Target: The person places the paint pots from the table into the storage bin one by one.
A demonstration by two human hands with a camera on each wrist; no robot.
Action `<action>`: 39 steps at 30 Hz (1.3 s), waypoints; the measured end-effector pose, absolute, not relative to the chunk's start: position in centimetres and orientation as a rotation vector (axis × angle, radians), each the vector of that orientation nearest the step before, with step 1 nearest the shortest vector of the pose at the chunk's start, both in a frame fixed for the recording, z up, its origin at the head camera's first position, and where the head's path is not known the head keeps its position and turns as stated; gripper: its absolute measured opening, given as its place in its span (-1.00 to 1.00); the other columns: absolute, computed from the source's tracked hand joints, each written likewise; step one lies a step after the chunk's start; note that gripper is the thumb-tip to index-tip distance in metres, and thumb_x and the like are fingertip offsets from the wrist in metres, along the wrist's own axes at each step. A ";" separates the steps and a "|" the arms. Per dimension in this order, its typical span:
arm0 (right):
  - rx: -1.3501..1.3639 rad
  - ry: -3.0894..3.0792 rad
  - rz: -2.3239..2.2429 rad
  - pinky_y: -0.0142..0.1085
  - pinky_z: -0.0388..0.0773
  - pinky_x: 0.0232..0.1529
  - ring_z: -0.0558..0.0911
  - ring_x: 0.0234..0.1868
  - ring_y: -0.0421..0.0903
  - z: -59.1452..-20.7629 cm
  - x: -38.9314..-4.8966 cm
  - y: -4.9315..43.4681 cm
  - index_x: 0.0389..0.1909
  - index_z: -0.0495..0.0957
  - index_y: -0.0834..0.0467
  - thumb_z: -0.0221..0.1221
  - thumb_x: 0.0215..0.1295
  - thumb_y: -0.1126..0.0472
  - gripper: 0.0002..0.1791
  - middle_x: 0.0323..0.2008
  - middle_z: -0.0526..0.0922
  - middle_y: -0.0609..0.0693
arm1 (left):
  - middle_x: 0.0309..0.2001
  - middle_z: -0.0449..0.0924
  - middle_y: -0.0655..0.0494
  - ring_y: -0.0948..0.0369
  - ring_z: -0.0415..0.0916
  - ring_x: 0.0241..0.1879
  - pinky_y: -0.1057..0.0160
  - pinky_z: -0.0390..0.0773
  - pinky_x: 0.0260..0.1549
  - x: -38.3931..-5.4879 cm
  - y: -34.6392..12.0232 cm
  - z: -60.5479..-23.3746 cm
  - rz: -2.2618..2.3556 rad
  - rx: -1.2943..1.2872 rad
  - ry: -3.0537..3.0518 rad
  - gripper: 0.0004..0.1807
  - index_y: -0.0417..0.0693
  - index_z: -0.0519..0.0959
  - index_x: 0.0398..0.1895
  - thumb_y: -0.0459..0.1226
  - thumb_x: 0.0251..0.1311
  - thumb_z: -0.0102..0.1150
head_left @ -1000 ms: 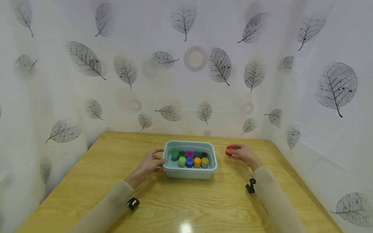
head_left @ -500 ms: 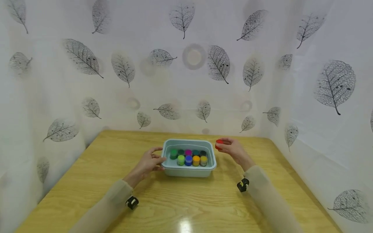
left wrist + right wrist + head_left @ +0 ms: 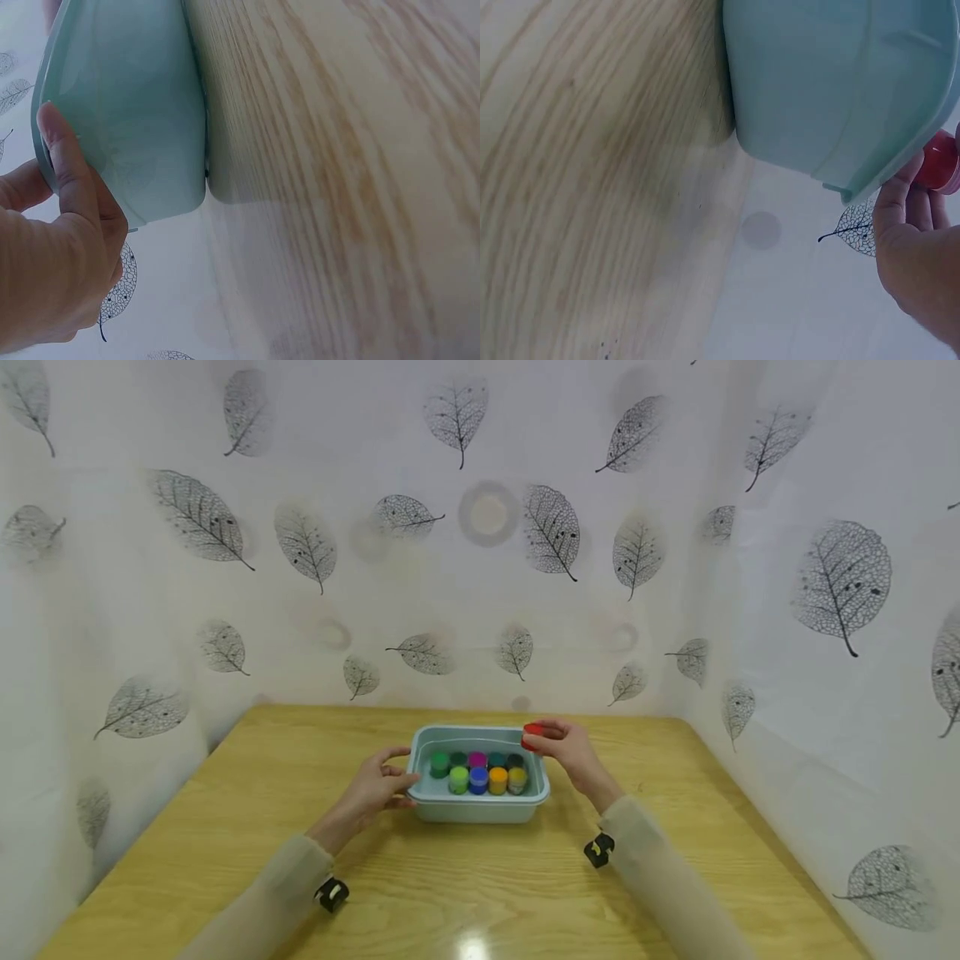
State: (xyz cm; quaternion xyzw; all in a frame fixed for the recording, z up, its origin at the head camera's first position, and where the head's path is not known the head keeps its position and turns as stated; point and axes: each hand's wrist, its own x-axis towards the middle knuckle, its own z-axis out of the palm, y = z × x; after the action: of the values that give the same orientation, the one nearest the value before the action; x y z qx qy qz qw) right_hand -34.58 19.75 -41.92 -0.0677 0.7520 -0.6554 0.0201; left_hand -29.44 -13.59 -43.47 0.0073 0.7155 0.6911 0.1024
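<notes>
A light blue plastic tub stands on the table with several small paint pots in two rows inside it, among them a blue pot and an orange pot. My left hand pinches the tub's left rim, and in the left wrist view its fingers lie against the outer wall below the rim. My right hand holds a red paint pot between thumb and fingers over the tub's back right corner. In the right wrist view the red pot is partly hidden behind the rim.
The tub rests on a wooden table. A white curtain with leaf prints hangs behind the table and along both sides. Each sleeve has a black device at the wrist.
My right hand has carried the red paint pot leftward from beside the tub to over its back right corner. My left hand has stayed on the rim.
</notes>
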 end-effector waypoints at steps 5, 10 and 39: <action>-0.227 2.393 -1.960 -0.16 0.63 -0.04 0.63 -0.24 -0.18 -41.6 -34.3 18.4 0.15 0.50 0.26 0.38 0.18 0.17 -0.46 -0.11 0.68 0.06 | -0.18 0.50 -0.13 0.02 0.65 -0.28 0.17 0.75 -0.36 -29.4 -13.6 -43.6 2.048 0.018 2.108 -0.34 -0.14 0.22 0.41 -0.43 0.27 0.20; -0.233 2.422 -1.911 -0.20 0.61 0.03 0.64 -0.17 -0.13 -41.1 -33.9 17.0 0.11 0.56 0.19 0.42 0.13 0.16 -0.49 -0.07 0.70 0.08 | -0.19 0.48 -0.10 0.03 0.65 -0.27 0.20 0.74 -0.36 -29.5 -13.5 -43.6 2.043 0.030 2.103 -0.34 -0.12 0.22 0.42 -0.43 0.28 0.19; -0.470 2.445 -1.610 -0.34 0.64 -0.17 0.63 -0.18 -0.17 -42.0 -33.8 11.5 0.04 0.63 0.11 0.44 0.10 0.12 -0.54 -0.14 0.71 0.02 | -0.21 0.43 -0.06 0.16 0.59 -0.37 0.26 0.73 -0.42 -29.3 -13.4 -43.4 2.052 0.025 2.103 -0.30 -0.19 0.17 0.44 -0.43 0.26 0.21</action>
State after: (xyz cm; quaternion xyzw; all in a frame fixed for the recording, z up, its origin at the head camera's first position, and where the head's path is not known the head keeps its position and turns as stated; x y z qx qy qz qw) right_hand -33.84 11.51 -41.99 -0.1579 0.8214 -0.5409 0.0882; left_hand -29.26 -13.43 -43.42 0.0085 0.7119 0.6948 0.1016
